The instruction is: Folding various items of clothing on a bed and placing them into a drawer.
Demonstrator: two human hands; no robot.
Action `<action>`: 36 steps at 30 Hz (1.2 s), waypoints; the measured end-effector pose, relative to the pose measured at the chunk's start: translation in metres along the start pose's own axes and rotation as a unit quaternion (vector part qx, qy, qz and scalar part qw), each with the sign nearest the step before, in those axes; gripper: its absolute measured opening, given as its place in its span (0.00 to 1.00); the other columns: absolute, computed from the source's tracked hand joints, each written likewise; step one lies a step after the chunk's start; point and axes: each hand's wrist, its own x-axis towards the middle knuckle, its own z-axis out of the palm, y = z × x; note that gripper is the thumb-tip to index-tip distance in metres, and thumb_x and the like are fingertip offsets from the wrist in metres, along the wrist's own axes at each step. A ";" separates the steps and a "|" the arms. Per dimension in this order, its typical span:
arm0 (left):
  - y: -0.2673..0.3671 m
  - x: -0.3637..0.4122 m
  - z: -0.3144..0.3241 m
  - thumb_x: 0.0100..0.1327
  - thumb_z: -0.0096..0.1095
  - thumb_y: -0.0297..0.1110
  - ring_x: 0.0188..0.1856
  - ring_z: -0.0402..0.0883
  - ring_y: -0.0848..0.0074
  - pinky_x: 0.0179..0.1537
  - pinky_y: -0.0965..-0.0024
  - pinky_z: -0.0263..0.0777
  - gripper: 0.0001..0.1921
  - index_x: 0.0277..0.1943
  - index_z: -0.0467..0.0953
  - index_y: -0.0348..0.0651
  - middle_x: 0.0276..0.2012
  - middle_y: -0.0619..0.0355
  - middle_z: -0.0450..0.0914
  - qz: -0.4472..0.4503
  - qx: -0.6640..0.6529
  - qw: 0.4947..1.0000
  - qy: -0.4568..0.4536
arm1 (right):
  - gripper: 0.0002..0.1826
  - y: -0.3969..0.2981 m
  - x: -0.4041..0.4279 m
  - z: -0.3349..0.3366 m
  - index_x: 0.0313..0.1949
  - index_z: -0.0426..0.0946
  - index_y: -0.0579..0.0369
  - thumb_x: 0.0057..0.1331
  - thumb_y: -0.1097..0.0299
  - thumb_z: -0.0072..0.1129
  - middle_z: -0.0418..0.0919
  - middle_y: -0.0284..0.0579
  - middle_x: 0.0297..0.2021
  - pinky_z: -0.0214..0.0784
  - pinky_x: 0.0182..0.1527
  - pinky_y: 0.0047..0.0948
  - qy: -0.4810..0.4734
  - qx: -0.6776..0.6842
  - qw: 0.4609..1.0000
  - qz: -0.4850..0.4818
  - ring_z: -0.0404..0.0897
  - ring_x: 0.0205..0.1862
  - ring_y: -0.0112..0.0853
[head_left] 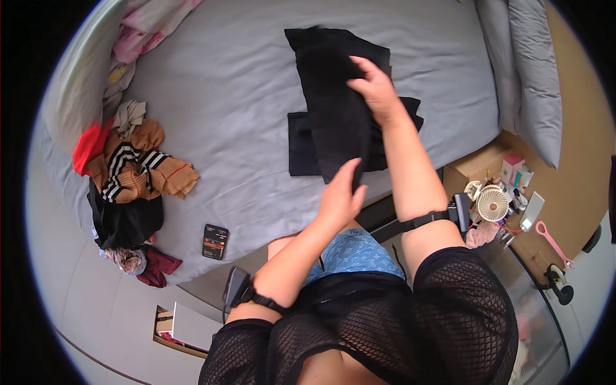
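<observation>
A black garment (332, 106) lies partly folded on the grey bed sheet, its long panel crossing a darker folded cloth (301, 144) underneath. My right hand (380, 96) is over the garment's right side, thumb and forefinger spread apart against the fabric. Nearer to me, my left hand (340, 196) is at the garment's lower end, with dark cloth showing between its fingertips and thumb. Whether those fingers pinch the cloth is unclear. Part of the garment is hidden behind my right hand and forearm.
A smartphone (215, 241) rests near the bed's front edge. Left of it are piled clothes, including a tan striped knit (139, 168) and a red piece (89, 149). Grey pillows (534, 72) stand at right, above a desk with a small fan (493, 204) and a pink wrench-shaped object (553, 244).
</observation>
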 end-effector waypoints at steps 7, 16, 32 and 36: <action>-0.043 0.016 0.049 0.50 0.62 0.34 0.34 0.75 0.62 0.37 0.63 0.69 0.14 0.39 0.72 0.38 0.31 0.51 0.74 -0.078 0.040 0.995 -0.038 | 0.23 0.052 0.004 -0.124 0.48 0.68 0.64 0.56 0.62 0.58 0.74 0.47 0.42 0.65 0.47 0.28 0.252 -0.303 0.909 0.134 0.74 0.42 0.31; -0.089 0.031 0.022 0.54 0.64 0.37 0.46 0.72 0.76 0.47 0.72 0.65 0.22 0.49 0.68 0.38 0.42 0.55 0.75 -0.382 -0.317 0.867 0.046 | 0.30 0.037 0.020 -0.103 0.41 0.72 0.66 0.51 0.49 0.63 0.76 0.49 0.39 0.66 0.46 0.30 0.170 -0.099 0.949 0.245 0.75 0.42 0.35; 0.021 0.036 -0.141 0.55 0.52 0.34 0.56 0.68 0.64 0.59 0.64 0.57 0.27 0.55 0.61 0.27 0.53 0.46 0.68 -0.068 -0.580 0.809 0.061 | 0.16 -0.100 0.017 -0.033 0.44 0.70 0.64 0.55 0.74 0.55 0.76 0.45 0.38 0.70 0.44 0.30 0.007 0.227 0.974 -0.010 0.76 0.40 0.34; 0.067 0.093 -0.194 0.62 0.46 0.34 0.51 0.73 0.65 0.55 0.66 0.63 0.20 0.52 0.65 0.27 0.49 0.46 0.73 0.004 -0.545 0.834 0.087 | 0.16 -0.154 0.026 -0.040 0.47 0.68 0.64 0.58 0.74 0.51 0.74 0.48 0.43 0.66 0.51 0.34 -0.014 0.228 0.961 -0.155 0.74 0.46 0.36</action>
